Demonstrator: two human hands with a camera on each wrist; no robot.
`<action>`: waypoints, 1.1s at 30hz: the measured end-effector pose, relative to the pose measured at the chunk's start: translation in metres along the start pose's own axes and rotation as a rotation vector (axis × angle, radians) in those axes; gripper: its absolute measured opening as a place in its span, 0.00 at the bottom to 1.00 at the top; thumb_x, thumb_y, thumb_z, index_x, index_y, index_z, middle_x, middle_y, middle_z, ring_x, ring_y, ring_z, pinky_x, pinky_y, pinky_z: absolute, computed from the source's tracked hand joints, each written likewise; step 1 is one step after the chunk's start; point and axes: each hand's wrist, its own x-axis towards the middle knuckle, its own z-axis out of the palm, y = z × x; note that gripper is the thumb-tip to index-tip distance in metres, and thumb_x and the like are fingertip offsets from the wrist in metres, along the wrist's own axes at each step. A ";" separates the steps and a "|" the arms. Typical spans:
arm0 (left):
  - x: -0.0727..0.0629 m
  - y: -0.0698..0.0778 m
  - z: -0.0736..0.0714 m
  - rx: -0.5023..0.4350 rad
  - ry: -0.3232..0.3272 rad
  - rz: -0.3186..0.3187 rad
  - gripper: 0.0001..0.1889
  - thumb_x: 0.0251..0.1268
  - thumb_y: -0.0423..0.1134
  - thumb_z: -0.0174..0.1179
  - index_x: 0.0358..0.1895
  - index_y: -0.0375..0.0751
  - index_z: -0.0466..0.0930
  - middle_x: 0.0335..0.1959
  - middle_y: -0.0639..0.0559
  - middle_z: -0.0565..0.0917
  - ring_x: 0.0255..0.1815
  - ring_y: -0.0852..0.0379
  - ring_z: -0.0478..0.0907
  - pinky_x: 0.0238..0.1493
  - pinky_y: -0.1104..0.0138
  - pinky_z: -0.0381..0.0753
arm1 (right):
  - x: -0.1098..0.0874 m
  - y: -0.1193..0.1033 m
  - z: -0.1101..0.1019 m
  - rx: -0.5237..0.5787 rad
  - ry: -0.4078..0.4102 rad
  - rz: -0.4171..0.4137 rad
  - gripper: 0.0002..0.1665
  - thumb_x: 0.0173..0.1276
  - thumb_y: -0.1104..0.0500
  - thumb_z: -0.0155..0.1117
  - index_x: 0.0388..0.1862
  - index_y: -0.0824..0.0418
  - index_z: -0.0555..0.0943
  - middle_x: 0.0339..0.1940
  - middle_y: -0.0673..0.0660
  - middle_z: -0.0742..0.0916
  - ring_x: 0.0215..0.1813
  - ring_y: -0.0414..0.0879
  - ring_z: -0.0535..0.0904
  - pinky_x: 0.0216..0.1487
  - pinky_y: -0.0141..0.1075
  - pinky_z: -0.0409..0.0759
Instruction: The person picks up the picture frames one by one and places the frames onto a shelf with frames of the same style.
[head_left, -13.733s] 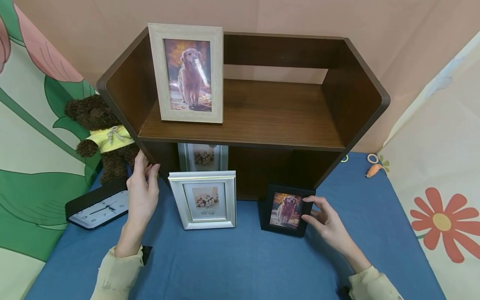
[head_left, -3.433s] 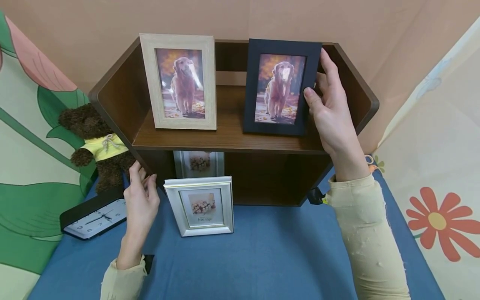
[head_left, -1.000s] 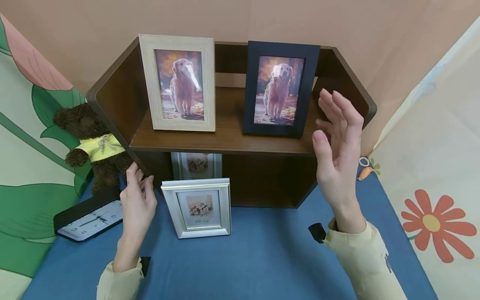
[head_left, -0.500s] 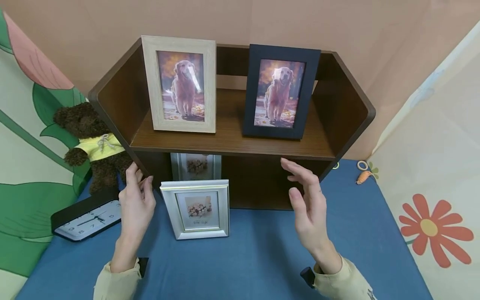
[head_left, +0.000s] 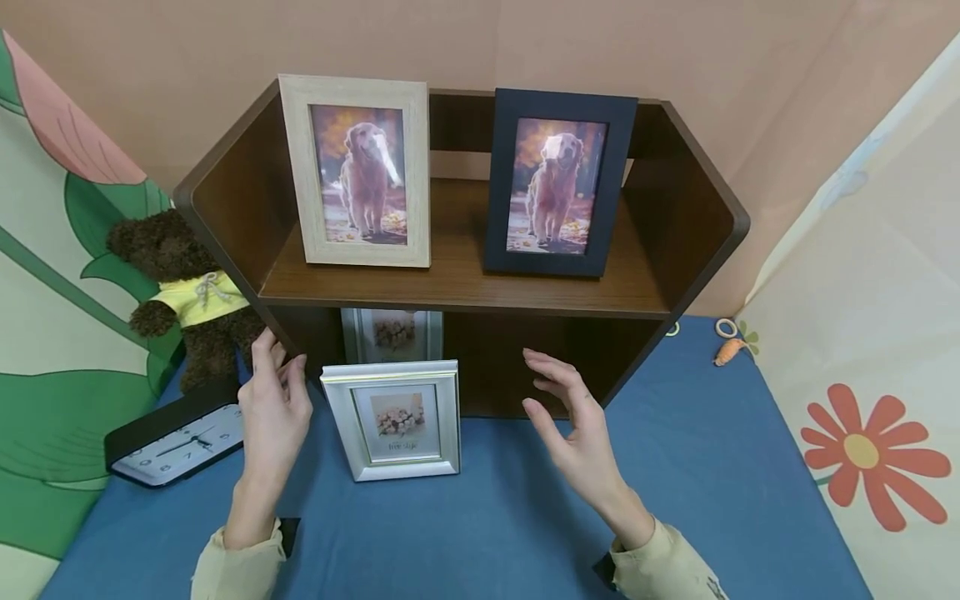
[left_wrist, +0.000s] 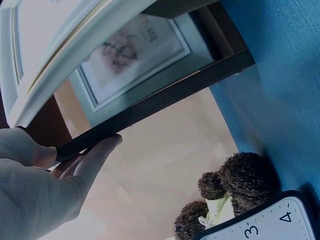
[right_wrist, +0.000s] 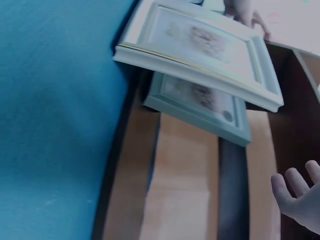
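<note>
My left hand (head_left: 274,408) pinches the front edge of the left side panel of a dark brown shelf (head_left: 465,304); the left wrist view shows thumb and fingers on both faces of the panel. My right hand (head_left: 577,425) hovers, fingers apart and holding nothing, before the lower compartment. To its left, a silver picture frame (head_left: 393,421) stands on the blue cloth in front of the shelf. A second, grey-green picture frame (head_left: 393,333) is inside the lower compartment, partly hidden. On the upper board stand a cream photo frame (head_left: 367,171) and a black photo frame (head_left: 561,183) with dog pictures.
A brown teddy bear (head_left: 195,283) in a yellow top leans left of the shelf, behind a clock (head_left: 176,442). A small orange carrot-shaped item (head_left: 729,352) lies on the blue cloth (head_left: 420,542) at the right. A wall rises behind.
My right hand took the black photo frame from the cloth to the upper board, let go, then moved down and left towards the silver frame. The left hand stays on the panel.
</note>
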 end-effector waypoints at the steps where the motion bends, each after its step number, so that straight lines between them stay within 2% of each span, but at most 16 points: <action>1: 0.000 0.000 0.000 0.000 -0.001 -0.001 0.26 0.79 0.18 0.52 0.76 0.29 0.64 0.65 0.24 0.80 0.53 0.26 0.86 0.56 0.89 0.64 | -0.001 0.003 0.001 0.007 -0.013 0.007 0.32 0.71 0.80 0.65 0.72 0.68 0.73 0.75 0.65 0.78 0.75 0.54 0.75 0.69 0.41 0.78; 4: -0.001 0.000 0.000 -0.001 -0.003 0.001 0.26 0.79 0.18 0.52 0.76 0.28 0.64 0.64 0.24 0.80 0.52 0.26 0.86 0.56 0.89 0.65 | -0.004 0.009 0.003 0.014 -0.060 0.031 0.35 0.68 0.81 0.67 0.73 0.67 0.74 0.76 0.65 0.77 0.75 0.54 0.74 0.69 0.43 0.80; 9: 0.000 -0.001 0.000 0.001 -0.001 0.004 0.26 0.79 0.18 0.52 0.76 0.28 0.64 0.64 0.24 0.81 0.52 0.26 0.86 0.55 0.89 0.65 | -0.006 0.022 0.007 -0.004 -0.164 0.070 0.37 0.68 0.79 0.71 0.74 0.63 0.74 0.78 0.64 0.75 0.75 0.52 0.75 0.67 0.47 0.82; 13: 0.001 -0.001 -0.001 0.005 -0.001 -0.007 0.26 0.79 0.19 0.52 0.76 0.28 0.64 0.64 0.23 0.81 0.52 0.26 0.86 0.55 0.89 0.64 | -0.009 0.032 0.012 0.005 -0.234 0.053 0.39 0.67 0.78 0.73 0.75 0.64 0.73 0.78 0.67 0.73 0.74 0.54 0.76 0.65 0.52 0.83; 17: 0.001 -0.001 0.000 0.008 -0.001 -0.007 0.26 0.79 0.19 0.53 0.76 0.28 0.64 0.63 0.23 0.81 0.52 0.26 0.86 0.55 0.90 0.64 | -0.012 0.040 0.017 0.041 -0.277 0.048 0.40 0.67 0.78 0.73 0.75 0.63 0.73 0.79 0.67 0.72 0.74 0.55 0.76 0.63 0.54 0.84; 23: 0.001 -0.001 0.001 0.020 0.002 0.001 0.25 0.79 0.19 0.54 0.76 0.28 0.65 0.63 0.24 0.82 0.51 0.26 0.86 0.56 0.87 0.66 | -0.015 0.046 0.027 0.085 -0.316 0.083 0.41 0.68 0.76 0.73 0.77 0.58 0.72 0.80 0.67 0.70 0.76 0.56 0.73 0.64 0.55 0.84; 25: 0.001 -0.001 0.001 0.026 0.001 0.000 0.25 0.80 0.20 0.53 0.76 0.29 0.65 0.63 0.25 0.82 0.51 0.27 0.87 0.58 0.79 0.74 | -0.015 0.048 0.031 0.096 -0.331 0.083 0.41 0.69 0.75 0.73 0.77 0.59 0.72 0.80 0.68 0.69 0.77 0.57 0.72 0.64 0.55 0.84; 28: 0.001 -0.001 0.001 0.036 -0.002 -0.008 0.25 0.80 0.20 0.53 0.76 0.29 0.65 0.63 0.25 0.82 0.52 0.27 0.87 0.57 0.58 0.84 | -0.015 0.049 0.036 0.118 -0.355 0.091 0.39 0.70 0.74 0.72 0.78 0.60 0.72 0.82 0.66 0.68 0.78 0.59 0.71 0.64 0.57 0.83; 30: 0.000 0.000 0.000 0.042 -0.005 -0.016 0.25 0.80 0.20 0.53 0.76 0.29 0.64 0.64 0.25 0.81 0.52 0.28 0.87 0.53 0.43 0.82 | -0.015 0.050 0.039 0.126 -0.366 0.101 0.39 0.71 0.73 0.72 0.78 0.60 0.72 0.82 0.65 0.68 0.78 0.59 0.70 0.64 0.57 0.83; 33: -0.002 0.002 -0.001 0.047 -0.004 -0.035 0.26 0.80 0.20 0.53 0.76 0.29 0.64 0.64 0.25 0.81 0.52 0.27 0.87 0.49 0.37 0.81 | -0.015 0.050 0.043 0.132 -0.387 0.104 0.39 0.72 0.72 0.72 0.80 0.60 0.71 0.83 0.64 0.68 0.78 0.59 0.70 0.64 0.56 0.83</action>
